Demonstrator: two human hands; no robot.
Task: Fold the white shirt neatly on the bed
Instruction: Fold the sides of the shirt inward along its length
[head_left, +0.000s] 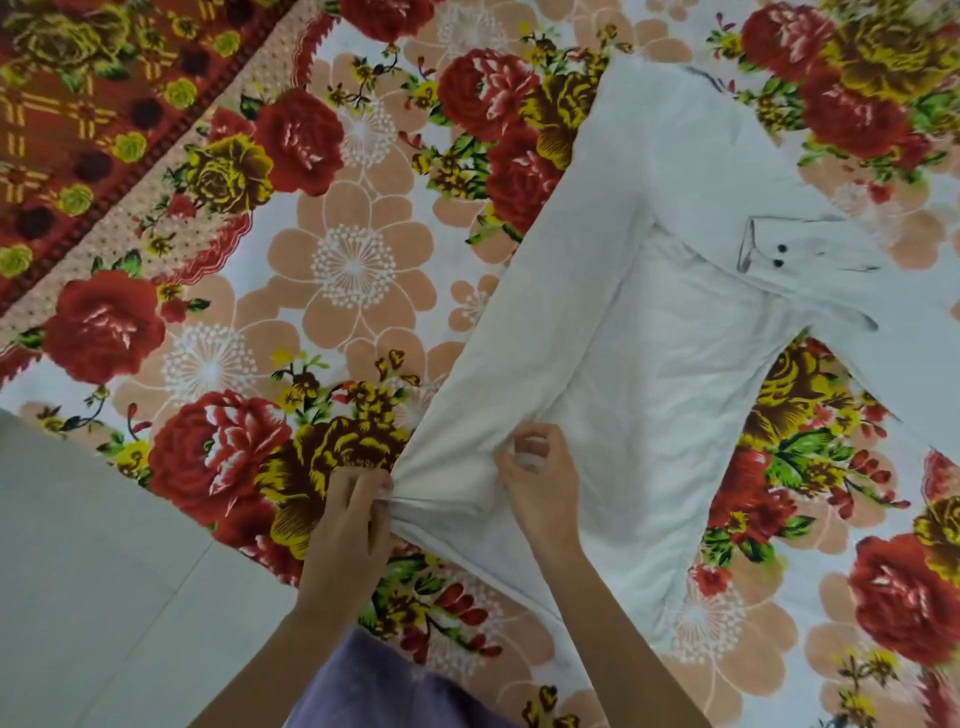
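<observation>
Floral bedspread (358, 249) covered the bed, and the white shirt (649, 364) lay spread on it, right of the big red rose. Our left hand (348, 519) pinched the shirt's near corner tightly. Just right of it, our right hand (540, 488) gripped a fold of the same cloth. One buttoned cuff (769, 252) rested across the shirt's far part.
</observation>
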